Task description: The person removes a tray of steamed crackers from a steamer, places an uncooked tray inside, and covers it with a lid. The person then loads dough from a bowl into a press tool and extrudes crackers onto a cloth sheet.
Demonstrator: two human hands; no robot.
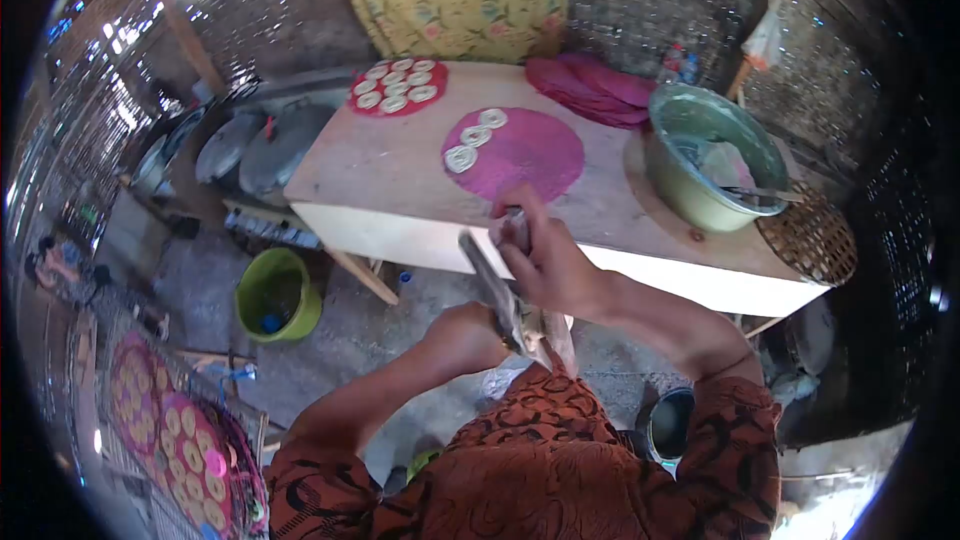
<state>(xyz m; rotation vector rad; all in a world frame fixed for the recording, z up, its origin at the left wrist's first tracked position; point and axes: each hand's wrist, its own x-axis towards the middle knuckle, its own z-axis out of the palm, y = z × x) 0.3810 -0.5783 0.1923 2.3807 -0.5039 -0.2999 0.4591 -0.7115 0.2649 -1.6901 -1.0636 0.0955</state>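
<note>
My left hand (466, 336) is closed around a long grey lever-like tool (487, 275), held in front of my body. My right hand (550, 258) is wrapped round a greyish handle-like piece (514, 230) just above it. Whether the two pieces join is hidden by my fingers. Pale material shows near the tool's lower end, too small to name. Beyond my right hand, a round pink-purple mat (530, 155) lies on the table. Three pale coiled rings (476, 136) sit in a line at its left side.
On the wooden table (370, 175) are a red mat with several rings (397, 87), stacked pink mats (580, 88), a green basin (690, 185) and a woven tray (808, 232). A green bucket (310, 312) stands below; filled mats (185, 440) lie lower left.
</note>
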